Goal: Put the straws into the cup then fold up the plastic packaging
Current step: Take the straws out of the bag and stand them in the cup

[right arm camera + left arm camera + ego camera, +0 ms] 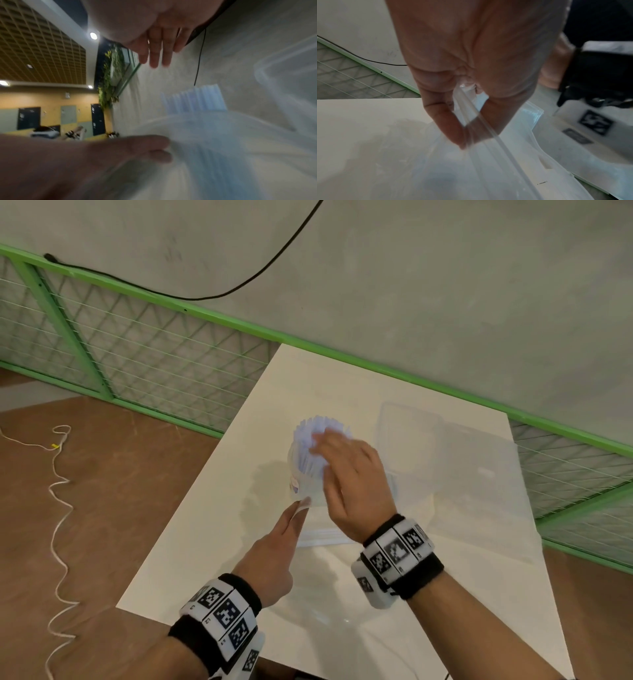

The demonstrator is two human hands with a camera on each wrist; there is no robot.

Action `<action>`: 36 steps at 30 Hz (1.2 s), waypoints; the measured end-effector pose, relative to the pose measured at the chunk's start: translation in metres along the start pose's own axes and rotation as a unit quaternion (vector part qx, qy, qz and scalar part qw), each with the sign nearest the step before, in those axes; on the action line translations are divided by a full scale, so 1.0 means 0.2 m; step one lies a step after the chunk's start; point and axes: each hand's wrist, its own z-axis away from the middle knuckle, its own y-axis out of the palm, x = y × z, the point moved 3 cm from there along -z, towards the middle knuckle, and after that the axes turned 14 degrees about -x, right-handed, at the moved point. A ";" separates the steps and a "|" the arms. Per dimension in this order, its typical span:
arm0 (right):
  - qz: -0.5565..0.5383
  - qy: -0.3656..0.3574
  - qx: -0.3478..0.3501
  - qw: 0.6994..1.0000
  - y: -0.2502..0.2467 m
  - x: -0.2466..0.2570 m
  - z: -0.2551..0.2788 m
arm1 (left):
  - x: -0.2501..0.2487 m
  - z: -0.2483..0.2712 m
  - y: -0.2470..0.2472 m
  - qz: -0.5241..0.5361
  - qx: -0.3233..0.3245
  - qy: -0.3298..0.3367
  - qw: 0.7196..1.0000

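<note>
The white table (219,542) fills most of the view, with a green mesh fence (144,350) behind it and a pale cord (58,508) snaking over the brown floor off its left side. On the table's far right lies a clear open box (442,446), away from the work.

Near the table's middle stands the cup (301,477), a bunch of pale blue straws (315,436) fanning out of its top, so the first half looks done or nearly so. The right hand (349,474) hovers at the straws with fingers spread and loose, gripping nothing that I can make out; the blur hides whether it touches them. The left hand (471,75) pinches the clear packaging (488,155) between thumb and finger at its edge strip, the rest trailing on the table just on the near side of the cup. It is still unfolded; that step remains. Nothing blocks it but the cup itself standing close.
</note>
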 end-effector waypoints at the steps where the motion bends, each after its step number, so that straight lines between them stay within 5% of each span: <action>1: -0.022 -0.009 -0.030 0.999 -0.03 0.04 0.04 | 0.01 0.00 0.00 0.000 -0.001 0.000 1.000; 2: -0.030 -0.010 -0.021 0.999 -0.04 0.08 0.09 | 0.02 0.00 0.00 -0.002 -0.004 0.000 1.000; 4: -0.002 0.039 0.118 0.992 0.03 0.12 0.23 | 0.03 0.00 0.00 0.007 -0.007 0.007 1.000; 7: 0.109 0.121 0.349 0.923 0.24 0.03 0.46 | 0.01 0.00 0.01 0.026 0.005 0.010 1.000; 14: 0.219 0.064 0.403 0.886 0.50 -0.13 0.60 | -0.07 0.01 0.02 0.031 0.011 0.028 0.999; 20: 0.161 0.108 0.355 0.915 0.44 -0.15 0.60 | -0.02 -0.01 -0.01 0.036 -0.006 0.027 0.999; 24: 0.064 0.211 0.284 0.933 0.30 -0.17 0.60 | 0.01 -0.04 -0.03 0.030 -0.019 0.009 0.999; 28: -0.089 0.262 0.148 0.950 0.11 -0.10 0.52 | 0.01 -0.05 -0.04 0.034 -0.030 0.011 0.999; 31: -0.141 0.350 0.051 0.925 -0.01 -0.07 0.46 | 0.01 -0.07 -0.02 0.033 -0.031 0.022 0.999; 34: -0.106 0.434 0.065 0.893 -0.02 -0.12 0.52 | 0.01 -0.08 0.01 0.035 -0.027 0.033 0.998; 36: -0.073 0.426 0.108 0.895 -0.02 -0.16 0.55 | 0.01 -0.09 0.03 0.032 -0.025 0.035 0.999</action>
